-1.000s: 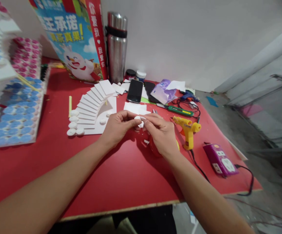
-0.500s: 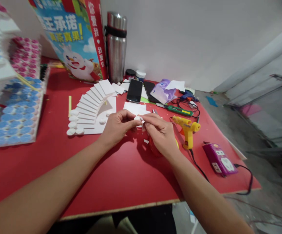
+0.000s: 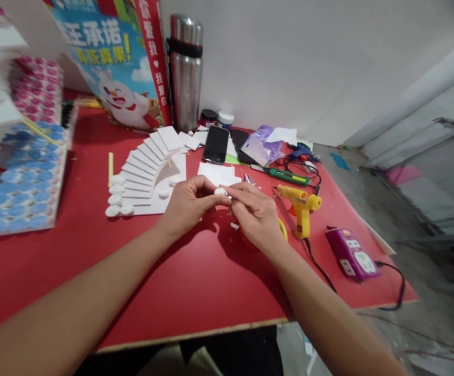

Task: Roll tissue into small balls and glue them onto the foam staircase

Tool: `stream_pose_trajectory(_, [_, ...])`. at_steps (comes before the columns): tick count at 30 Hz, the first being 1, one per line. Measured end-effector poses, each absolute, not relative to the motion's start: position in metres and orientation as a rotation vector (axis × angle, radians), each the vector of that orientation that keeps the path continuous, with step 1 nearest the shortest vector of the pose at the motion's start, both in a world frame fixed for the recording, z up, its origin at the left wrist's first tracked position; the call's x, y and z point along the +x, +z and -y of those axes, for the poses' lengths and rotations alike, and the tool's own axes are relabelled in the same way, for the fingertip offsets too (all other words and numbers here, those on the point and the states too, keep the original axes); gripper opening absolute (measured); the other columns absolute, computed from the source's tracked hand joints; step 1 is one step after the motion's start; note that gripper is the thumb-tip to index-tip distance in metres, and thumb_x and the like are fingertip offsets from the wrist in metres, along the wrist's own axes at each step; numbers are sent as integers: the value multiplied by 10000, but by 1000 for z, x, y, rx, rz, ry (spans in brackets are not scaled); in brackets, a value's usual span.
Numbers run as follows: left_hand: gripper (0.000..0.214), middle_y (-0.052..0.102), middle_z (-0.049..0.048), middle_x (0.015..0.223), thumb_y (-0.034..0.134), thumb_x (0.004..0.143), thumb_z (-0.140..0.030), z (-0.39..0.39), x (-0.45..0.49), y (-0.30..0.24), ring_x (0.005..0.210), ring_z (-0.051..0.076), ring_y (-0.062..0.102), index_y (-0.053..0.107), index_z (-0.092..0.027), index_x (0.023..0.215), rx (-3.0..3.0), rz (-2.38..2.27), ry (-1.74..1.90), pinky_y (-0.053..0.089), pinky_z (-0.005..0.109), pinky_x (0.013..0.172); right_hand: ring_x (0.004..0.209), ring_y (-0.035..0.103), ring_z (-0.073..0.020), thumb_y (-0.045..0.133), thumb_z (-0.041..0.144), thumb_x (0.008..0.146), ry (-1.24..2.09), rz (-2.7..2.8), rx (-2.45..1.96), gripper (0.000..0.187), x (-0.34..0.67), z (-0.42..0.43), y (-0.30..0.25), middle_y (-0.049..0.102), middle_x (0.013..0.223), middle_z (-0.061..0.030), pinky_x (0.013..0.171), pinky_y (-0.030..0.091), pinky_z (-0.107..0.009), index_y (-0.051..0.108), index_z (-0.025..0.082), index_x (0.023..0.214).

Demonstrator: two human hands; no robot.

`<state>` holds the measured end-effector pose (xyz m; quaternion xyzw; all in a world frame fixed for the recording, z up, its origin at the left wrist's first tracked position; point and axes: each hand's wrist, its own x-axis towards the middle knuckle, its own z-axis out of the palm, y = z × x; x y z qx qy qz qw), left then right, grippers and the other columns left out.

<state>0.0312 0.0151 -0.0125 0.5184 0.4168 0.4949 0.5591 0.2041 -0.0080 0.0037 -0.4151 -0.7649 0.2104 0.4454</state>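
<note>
Over the red table, a small white rolled rosette (image 3: 221,192) is pinched between the fingertips of both hands. My left hand (image 3: 189,202) grips it from the left with thumb and forefinger. From the right, my right hand (image 3: 256,209) presses fingers and thumb against its edge, hiding part of it. Left of my hands, a fan-shaped stair of white boards (image 3: 138,175) stands on a white base. Several similar white rosettes (image 3: 113,210) lie at its lower left, and a couple more (image 3: 164,194) sit on the base.
A yellow glue gun (image 3: 302,209) stands right of my hand, its cord trailing past a purple box (image 3: 352,253). Behind are a green-handled tool (image 3: 289,176), a phone (image 3: 216,144) and a steel flask (image 3: 186,73). Blue rosettes (image 3: 26,188) cover a larger white structure at left.
My right fingers have shifted slightly and lie flatter along the rosette, which shows a little more of its face. My left hand keeps its pinch. The view has moved slightly.
</note>
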Motion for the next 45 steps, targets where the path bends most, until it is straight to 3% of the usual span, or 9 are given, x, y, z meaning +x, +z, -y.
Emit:
stream_pose_trajectory(13, [316, 616, -48, 638, 891, 658, -286, -13, 31, -14, 525, 72, 483, 597, -176, 691, 1265, -1013, 1174, 384, 206, 489, 1002, 675, -199, 472, 107, 948, 308, 2076, -992, 391, 204, 11, 1, 686, 1093, -104, 871, 570, -362, 734, 201, 1224])
stream_pose_trajectory(24, [395, 564, -52, 592, 907, 615, -342, -12, 32, -12, 495, 77, 441, 547, -188, 661, 1229, -1054, 1169, 330, 213, 448, 1022, 676, -222, 474, 125, 957, 217, 2159, -1017, 391, 204, 14, -3, 659, 1191, -128, 862, 584, -375, 667, 196, 1289])
stream_pose_trajectory(30, [355, 550, -58, 598, 887, 660, -322, -14, 30, -17, 510, 80, 465, 559, -191, 693, 1221, -994, 1163, 341, 211, 458, 1045, 679, -255, 468, 145, 963, 155, 2213, -1054, 421, 204, 15, -2, 640, 1250, -161, 844, 594, -396, 608, 158, 1360])
stream_pose_trajectory(37, [345, 547, -66, 611, 885, 672, -308, -15, 30, -18, 490, 60, 429, 564, -184, 694, 1188, -956, 1160, 338, 207, 451, 1011, 680, -274, 475, 168, 961, 23, 2295, -1138, 481, 204, 16, -2, 636, 1279, -183, 749, 590, -395, 549, 151, 1435])
stream_pose_trajectory(41, [361, 556, -60, 604, 896, 675, -330, -15, 29, -18, 491, 66, 438, 566, -186, 708, 1138, -919, 1119, 318, 205, 445, 1038, 670, -259, 491, 154, 946, 121, 2230, -1114, 479, 203, 17, 0, 644, 1270, -166, 806, 585, -396, 595, 175, 1413])
stream_pose_trajectory(45, [376, 564, -53, 602, 881, 720, -388, -17, 28, -17, 489, 66, 441, 561, -190, 735, 1001, -753, 1049, 332, 202, 466, 912, 672, -178, 509, 145, 935, 523, 1950, -1034, 414, 202, 17, 6, 670, 1170, -103, 768, 575, -339, 724, 235, 1278])
